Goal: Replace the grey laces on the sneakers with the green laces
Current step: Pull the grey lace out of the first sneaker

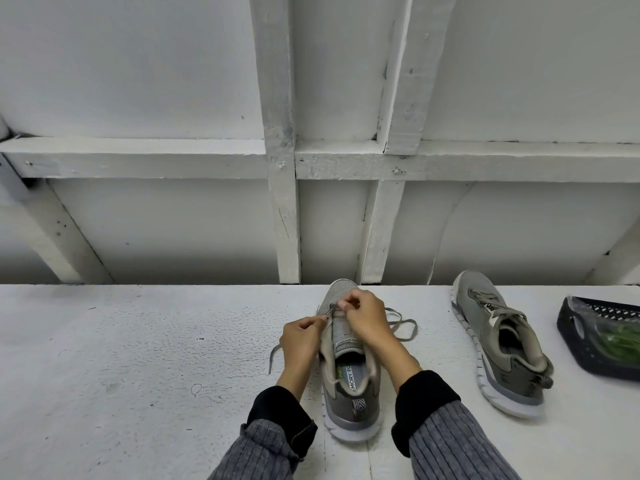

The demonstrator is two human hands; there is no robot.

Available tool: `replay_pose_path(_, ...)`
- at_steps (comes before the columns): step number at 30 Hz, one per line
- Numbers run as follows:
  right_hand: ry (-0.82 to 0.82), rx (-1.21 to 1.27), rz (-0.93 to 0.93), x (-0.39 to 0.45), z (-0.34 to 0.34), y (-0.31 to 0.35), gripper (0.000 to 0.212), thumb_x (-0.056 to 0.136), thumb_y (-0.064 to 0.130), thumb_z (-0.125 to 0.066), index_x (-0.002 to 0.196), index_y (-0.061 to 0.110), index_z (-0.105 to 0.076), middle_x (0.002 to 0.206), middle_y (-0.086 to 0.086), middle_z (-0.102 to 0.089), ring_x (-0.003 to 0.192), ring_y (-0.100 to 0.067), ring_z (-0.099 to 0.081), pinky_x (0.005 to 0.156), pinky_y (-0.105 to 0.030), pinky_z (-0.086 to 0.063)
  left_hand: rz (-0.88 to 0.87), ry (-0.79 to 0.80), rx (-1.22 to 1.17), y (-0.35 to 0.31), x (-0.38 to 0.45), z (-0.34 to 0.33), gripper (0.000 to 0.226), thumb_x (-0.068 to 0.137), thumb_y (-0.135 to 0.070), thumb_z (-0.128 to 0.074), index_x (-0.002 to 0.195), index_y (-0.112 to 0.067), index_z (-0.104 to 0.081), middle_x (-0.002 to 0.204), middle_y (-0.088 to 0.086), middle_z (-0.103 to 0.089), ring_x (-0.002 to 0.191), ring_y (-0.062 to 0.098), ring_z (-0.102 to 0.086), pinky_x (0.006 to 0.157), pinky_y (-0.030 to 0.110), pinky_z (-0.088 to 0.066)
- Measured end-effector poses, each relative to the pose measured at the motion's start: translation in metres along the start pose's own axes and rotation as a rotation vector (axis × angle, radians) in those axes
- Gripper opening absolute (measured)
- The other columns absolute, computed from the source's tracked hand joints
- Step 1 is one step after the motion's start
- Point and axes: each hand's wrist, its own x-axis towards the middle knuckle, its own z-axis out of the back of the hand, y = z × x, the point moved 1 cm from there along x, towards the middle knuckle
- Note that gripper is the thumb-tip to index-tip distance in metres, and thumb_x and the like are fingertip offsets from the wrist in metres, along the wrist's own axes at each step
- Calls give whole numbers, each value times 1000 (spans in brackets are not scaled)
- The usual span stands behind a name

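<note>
Sneakers sit on the white table [138,358], and the grey one being worked on [349,375] lies directly under both hands, heel toward the person and toe pointing away. The left hand [301,344] pinches the grey lace [401,325] at the eyelet row on its own side, fingers curled tight on the strand. Just across the tongue, the right hand [363,318] pinches the same lace a little nearer the toe. Most eyelets look already emptied: one loose end trails outward from the left grip, and loops spill outward from the right grip. My reading is that unlacing is nearly done, with only the lowest crossing left. The next move likely calls for drawing the strand clear of those last eyelets without snagging its tip.

Well off to the right of the grip lies the second sneaker [502,344], grey laces untouched. Beyond that, a dark basket [581,344] holds something green, probably the green laces [620,339], though that is too blurred to confirm.
</note>
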Motion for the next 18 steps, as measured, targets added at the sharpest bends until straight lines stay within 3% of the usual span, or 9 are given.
replay_pose_path(4,-144,555,-61,-6,22,14,17,96,10,-54,81,14,-59,77,5,-57,72,-7,-50,64,-15,-38,10,-5,5,2,1,0,13,81,-24,-76,68,-27,-75,80,-5,-74,83,14,-66,82,30,-53)
replay_pose_path(7,-175,936,-34,-4,38,29,21,101,7,-43,83,13,-54,89,-2,-66,82,-9,-60,76,-20,-44,7,-8,7,1,0,0,16,81,-24,-76,66,-29,-74,76,-5,-73,82,13,-65,79,28,-51)
replay_pose_path(10,-256,1131,-7,-3,51,35,23,100,6,-43,81,12,-53,73,-3,-59,63,-12,-56,66,-24,-48,3,-6,-2,0,-1,0,16,81,-24,-76,66,-28,-73,73,-9,-71,79,12,-64,76,26,-50)
replay_pose_path(12,-345,1121,-16,-1,56,30,20,99,7,-48,81,12,-54,65,1,-50,53,-9,-42,54,-21,-42,5,-1,-2,0,-2,0,14,81,-23,-76,68,-27,-74,72,-10,-71,78,11,-64,76,27,-51)
replay_pose_path(14,-454,923,4,-2,61,23,16,97,11,-54,82,13,-57,62,5,-50,52,-6,-40,50,-19,-36,9,-2,-4,-1,-3,0,15,82,-23,-76,68,-27,-73,73,-8,-71,76,11,-63,77,30,-53)
replay_pose_path(18,-600,329,106,-8,68,13,10,92,26,-63,86,19,-67,73,9,-65,69,-2,-58,66,-26,-48,8,-8,-1,-1,-3,0,16,82,-22,-76,66,-28,-72,74,-8,-71,78,11,-63,75,27,-50)
